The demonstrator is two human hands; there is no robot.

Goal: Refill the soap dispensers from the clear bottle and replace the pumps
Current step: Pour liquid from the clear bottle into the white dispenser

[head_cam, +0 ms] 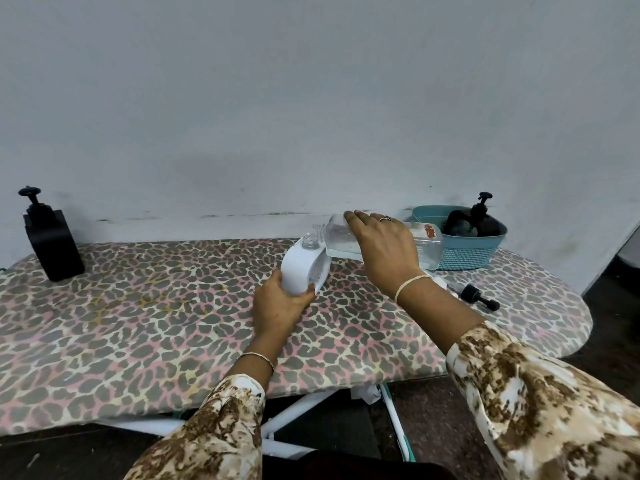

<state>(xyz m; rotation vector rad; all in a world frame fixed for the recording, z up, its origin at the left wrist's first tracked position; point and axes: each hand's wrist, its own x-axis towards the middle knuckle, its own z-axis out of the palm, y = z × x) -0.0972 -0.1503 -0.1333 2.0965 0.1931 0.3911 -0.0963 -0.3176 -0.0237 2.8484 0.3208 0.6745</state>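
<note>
A leopard-print padded surface point(138, 323), bearing a teal plastic basket point(464, 254), met a grey wall point(311, 98). The left grip point(277, 303) clasped a white rounded dispenser point(299, 268); the right grip point(384, 244) clasped a tilted clear plastic bottle point(428, 249).

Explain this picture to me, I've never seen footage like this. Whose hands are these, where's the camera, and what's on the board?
There is no machine here. A person wears one camera on the head, and it looks down at their own two hands. The left hand holds a tilted white dispenser with its pump off. The right hand holds a clear bottle on its side, mouth at the dispenser's open neck. On the patterned board are a loose pump at the right, a black square dispenser at the far left, and a teal basket with a black round dispenser inside.
</note>
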